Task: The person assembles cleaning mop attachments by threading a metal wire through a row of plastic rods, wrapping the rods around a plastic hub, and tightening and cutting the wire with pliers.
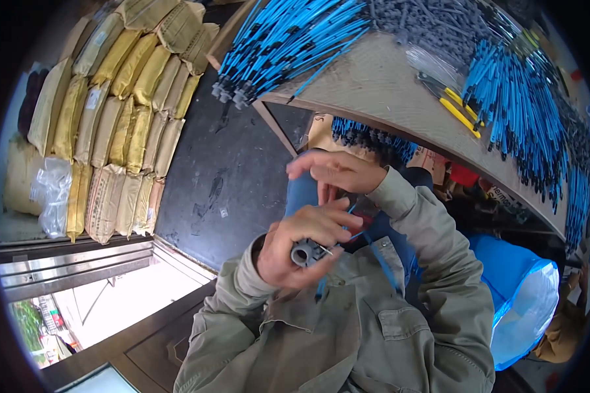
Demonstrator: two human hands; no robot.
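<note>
My left hand is in front of my chest, its fingers curled round a grey ribbed plastic part with a round hollow end. Thin blue strips with dark tips hang below and beside that hand, over my jacket. Just above it, my right hand bends over from the right. Its upper fingers reach leftward while others point down and close together; what they hold, if anything, is hidden. Between the two hands runs a short length of blue strip. A small dark red thing shows behind them.
Ahead, a wooden table bears bundles of blue strips, a heap of grey plastic parts and yellow-handled pliers. Stacked sacks rise at the left. An open blue bag stands at my right, below the table edge.
</note>
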